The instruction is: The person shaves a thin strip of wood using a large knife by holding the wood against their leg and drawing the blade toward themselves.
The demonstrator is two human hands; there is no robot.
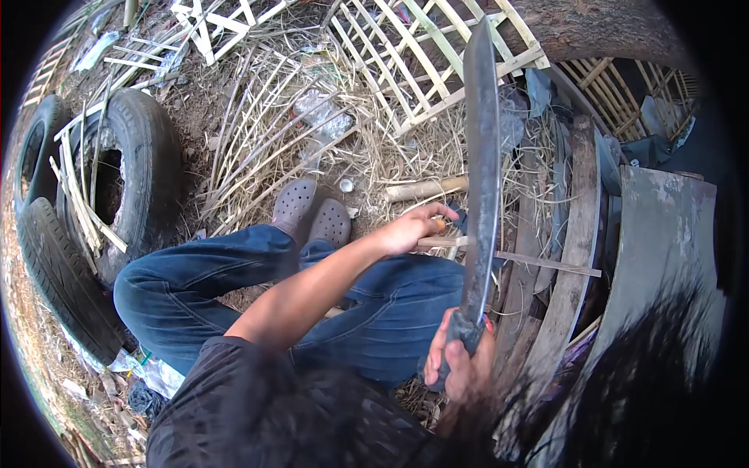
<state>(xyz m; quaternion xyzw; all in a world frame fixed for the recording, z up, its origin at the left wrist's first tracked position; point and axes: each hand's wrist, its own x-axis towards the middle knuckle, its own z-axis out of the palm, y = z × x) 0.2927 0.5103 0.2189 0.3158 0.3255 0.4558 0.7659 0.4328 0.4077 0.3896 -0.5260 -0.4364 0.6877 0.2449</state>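
Note:
My right hand [462, 360] is wrapped round the dark handle of a machete [482, 148]. Its long grey blade stands up across the view, above my lap, and hides part of what lies behind it. Left of the blade, over my knee, my left hand [413, 228] is closed on a thin bamboo strip [443, 242]. That strip seems to run on behind the blade, where a longer strip [550, 264] sticks out to the right. Small orange and dark pieces show at my left fingertips; what they are I cannot make out.
Old tires [144, 168] stand at the left with bamboo strips in them. Woven bamboo lattices [406, 58] lie at the far side, among shavings. A bamboo piece [425, 189] rests beyond my left hand. Wooden planks [573, 210] and a grey board [663, 234] flank my right side.

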